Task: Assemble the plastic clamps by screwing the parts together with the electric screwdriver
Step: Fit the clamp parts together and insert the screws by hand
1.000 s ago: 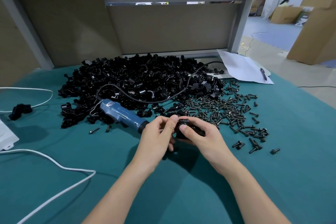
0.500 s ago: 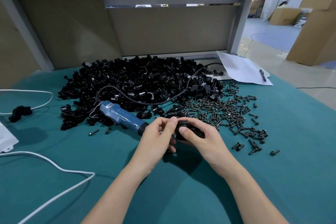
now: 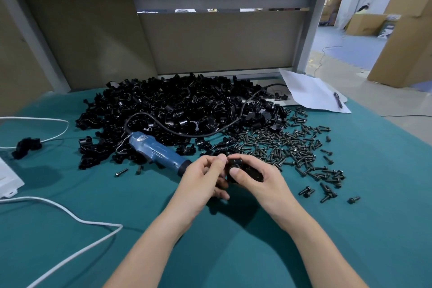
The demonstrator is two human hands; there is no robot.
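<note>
Over the green table (image 3: 374, 217), near its middle, both hands meet on one black clamp (image 3: 240, 167). The right hand (image 3: 264, 182) cradles it from the right, fingers curled beneath and thumb pressed on its near face. The left hand (image 3: 201, 180) pinches the clamp's upper left edge between thumb and forefinger; whether a screw sits in that pinch cannot be told. The screwdriver (image 3: 159, 154) lies just left of the left hand, its tip hidden behind it. Loose screws (image 3: 287, 147) lie just beyond the right hand.
</note>
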